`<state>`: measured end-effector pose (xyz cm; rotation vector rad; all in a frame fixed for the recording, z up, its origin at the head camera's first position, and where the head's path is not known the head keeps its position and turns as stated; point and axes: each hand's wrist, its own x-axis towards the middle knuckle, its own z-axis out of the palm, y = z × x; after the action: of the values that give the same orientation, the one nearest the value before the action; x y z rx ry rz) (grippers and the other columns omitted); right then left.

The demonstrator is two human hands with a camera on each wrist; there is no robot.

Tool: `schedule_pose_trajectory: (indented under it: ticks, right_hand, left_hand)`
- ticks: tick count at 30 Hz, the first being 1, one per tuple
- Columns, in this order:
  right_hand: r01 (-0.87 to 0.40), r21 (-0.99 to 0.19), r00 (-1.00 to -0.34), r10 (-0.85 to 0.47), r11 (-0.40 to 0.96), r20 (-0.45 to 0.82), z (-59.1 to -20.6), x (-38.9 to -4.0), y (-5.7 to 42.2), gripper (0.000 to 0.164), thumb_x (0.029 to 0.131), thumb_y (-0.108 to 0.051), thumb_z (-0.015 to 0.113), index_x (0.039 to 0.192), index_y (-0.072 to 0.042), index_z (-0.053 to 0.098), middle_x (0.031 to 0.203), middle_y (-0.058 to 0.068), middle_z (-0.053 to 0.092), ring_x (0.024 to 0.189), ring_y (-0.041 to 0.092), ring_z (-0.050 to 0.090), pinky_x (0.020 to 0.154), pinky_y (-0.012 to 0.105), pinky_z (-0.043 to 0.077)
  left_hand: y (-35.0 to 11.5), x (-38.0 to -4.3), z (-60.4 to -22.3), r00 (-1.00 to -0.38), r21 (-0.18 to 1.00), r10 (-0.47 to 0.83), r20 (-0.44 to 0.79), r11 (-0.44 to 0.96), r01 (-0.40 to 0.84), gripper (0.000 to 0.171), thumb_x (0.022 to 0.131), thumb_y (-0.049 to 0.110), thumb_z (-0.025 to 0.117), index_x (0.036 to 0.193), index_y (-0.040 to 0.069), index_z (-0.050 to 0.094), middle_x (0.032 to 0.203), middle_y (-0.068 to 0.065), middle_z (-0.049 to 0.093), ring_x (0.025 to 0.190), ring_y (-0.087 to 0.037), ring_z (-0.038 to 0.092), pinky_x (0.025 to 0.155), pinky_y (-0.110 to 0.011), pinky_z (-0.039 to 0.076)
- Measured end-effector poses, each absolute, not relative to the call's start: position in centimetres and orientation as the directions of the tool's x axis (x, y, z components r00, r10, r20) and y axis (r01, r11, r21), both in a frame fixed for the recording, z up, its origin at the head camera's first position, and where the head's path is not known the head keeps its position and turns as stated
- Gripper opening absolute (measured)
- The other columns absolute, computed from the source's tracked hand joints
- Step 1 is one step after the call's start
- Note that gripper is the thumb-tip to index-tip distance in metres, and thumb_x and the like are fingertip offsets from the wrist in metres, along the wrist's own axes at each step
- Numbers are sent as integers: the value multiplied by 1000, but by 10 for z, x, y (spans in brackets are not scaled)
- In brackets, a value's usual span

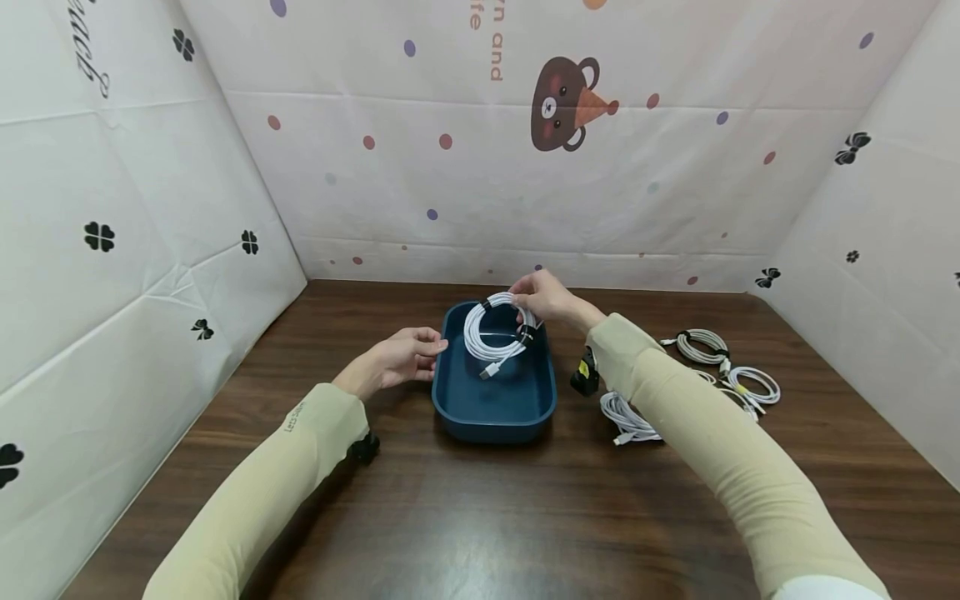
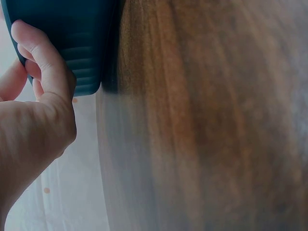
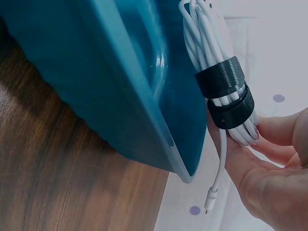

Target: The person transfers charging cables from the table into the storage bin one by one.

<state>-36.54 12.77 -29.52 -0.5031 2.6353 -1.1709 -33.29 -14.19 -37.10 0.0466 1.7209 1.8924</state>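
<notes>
In the head view, a deep blue plastic bin (image 1: 495, 408) stands on the table. My left hand (image 1: 405, 358) grips its left side, thumb at the rim and fingers along the outer wall; the left wrist view shows those fingers (image 2: 48, 62) on the wall. Over the bin's far half, my right hand (image 1: 547, 298) pinches a coiled white USB cable (image 1: 474, 337) by its upper right. Two black straps (image 3: 224, 89) bind the coil near the fingers. One cable end dangles in the right wrist view, and the USB plug (image 1: 489, 370) hangs over the bin's interior.
Several more coiled white cables (image 1: 753, 385) lie on the table at the right; my right forearm partly covers them. One thick coil (image 1: 626, 417) sits nearest the bin. White printed sheets (image 1: 375, 183) wall the wooden table (image 1: 465, 517) at the back and sides.
</notes>
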Motion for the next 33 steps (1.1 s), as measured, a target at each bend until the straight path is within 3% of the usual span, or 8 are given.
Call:
schedule_pose_trajectory:
  ticks: [18,26,33]
  right_hand:
    - [-240,-734,-898,-433,636,-81,-304,-366,114,29,101,-8,47,124,7,56,108,29,62,67,12,63,56,21,52]
    - [-227,-737,-900,-427,637,-92,-305,-364,110,28,101,-9,48,124,5,56,99,21,63,65,11,62,56,21,52]
    - [-212,-746,-901,-422,631,-101,-307,-362,107,28,101,-9,48,123,5,56,108,29,61,64,12,62,56,21,51]
  left_hand:
    - [-142,-335,-371,-832,916,419,-365,3,-400,8,99,17,54,102,12,50,83,-4,57,69,-16,55,66,-28,54]
    - [-142,-335,-370,-834,917,413,-366,5,-400,8,98,17,55,101,11,51,84,-4,56,70,-17,54,66,-28,54]
    - [-141,-336,-371,-835,910,392,-385,9,-415,6,99,17,54,102,12,51,83,-3,57,70,-16,55,66,-27,54]
